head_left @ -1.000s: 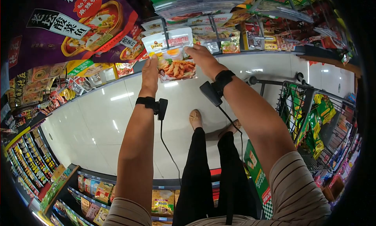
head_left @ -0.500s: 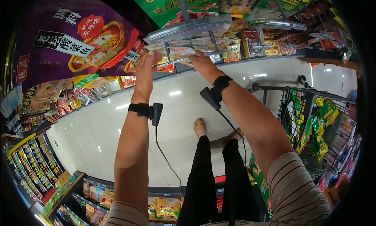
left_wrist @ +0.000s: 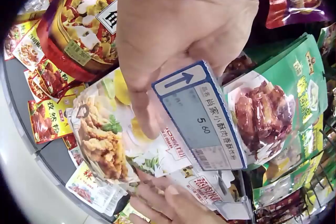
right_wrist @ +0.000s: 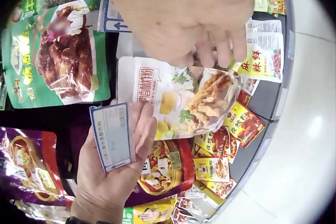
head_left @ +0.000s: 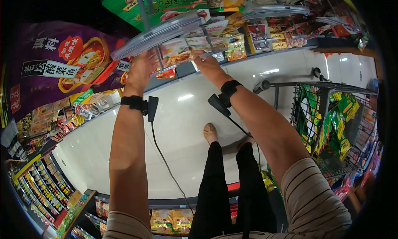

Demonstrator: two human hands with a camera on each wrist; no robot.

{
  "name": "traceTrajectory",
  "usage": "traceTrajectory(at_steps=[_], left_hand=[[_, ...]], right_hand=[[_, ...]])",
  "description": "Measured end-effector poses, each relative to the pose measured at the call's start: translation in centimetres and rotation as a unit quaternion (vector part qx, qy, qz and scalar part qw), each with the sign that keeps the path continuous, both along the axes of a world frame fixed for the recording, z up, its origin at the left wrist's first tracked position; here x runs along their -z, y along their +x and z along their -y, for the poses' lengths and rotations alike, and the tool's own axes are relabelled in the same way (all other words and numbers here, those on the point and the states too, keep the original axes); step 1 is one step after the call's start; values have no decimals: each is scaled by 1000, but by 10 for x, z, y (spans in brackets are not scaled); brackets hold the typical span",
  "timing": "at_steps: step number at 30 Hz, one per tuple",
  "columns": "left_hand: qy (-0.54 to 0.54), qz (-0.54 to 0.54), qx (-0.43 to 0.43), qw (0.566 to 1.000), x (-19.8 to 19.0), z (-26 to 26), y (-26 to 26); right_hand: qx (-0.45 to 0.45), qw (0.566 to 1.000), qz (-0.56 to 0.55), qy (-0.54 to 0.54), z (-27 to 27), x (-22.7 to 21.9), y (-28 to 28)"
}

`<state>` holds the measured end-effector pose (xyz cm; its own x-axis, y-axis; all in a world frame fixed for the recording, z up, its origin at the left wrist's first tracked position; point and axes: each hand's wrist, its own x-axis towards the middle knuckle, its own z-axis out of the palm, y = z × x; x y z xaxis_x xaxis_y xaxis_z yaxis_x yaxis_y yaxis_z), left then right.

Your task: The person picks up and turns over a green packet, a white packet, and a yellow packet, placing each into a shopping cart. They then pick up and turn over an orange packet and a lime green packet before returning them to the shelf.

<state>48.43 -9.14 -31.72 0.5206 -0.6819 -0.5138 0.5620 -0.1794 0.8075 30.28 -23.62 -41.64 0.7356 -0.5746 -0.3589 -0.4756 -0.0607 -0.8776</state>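
A white pouch of frying powder (right_wrist: 178,98), printed with fried meat pieces, stands at the hanging rack under a clear price strip (head_left: 157,33). My left hand (head_left: 141,71) grips one side of it. In the left wrist view the thumb of this left hand (left_wrist: 184,19) lies on the pouch front, with the other fingers partly hidden by a price tag (left_wrist: 197,116). My right hand (head_left: 209,67) holds the opposite side, its fingers bent at the pouch's edge in the right wrist view. Similar pouches hang alongside.
A large purple pouch display (head_left: 54,69) stands to the left, and green pouches (right_wrist: 58,56) hang above the price strip. Small seasoning packets (left_wrist: 50,121) lie on the lower shelf. A wire shopping cart (head_left: 327,127) with green packets is at the right, on the tiled floor (head_left: 178,127).
The pouch has gone from in front of the rack, over the floor, to among the hanging pouches under the price strip. Both hands moved with it, the left ending further left.
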Motion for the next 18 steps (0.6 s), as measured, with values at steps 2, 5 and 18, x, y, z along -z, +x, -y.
traceTrajectory(at_steps=[2, 5, 18], left_hand=[[-18, 13, -8, 1000, 4, 2, 6], [-79, -10, 1, 997, 27, -5, 29], [-89, 67, 81, 990, 12, -23, 29]], right_hand=[[-18, 999, 8, -43, 8, 21, -3], [39, 997, 70, -19, 18, 22, -4], [52, 997, 60, 10, 16, 20, -57]])
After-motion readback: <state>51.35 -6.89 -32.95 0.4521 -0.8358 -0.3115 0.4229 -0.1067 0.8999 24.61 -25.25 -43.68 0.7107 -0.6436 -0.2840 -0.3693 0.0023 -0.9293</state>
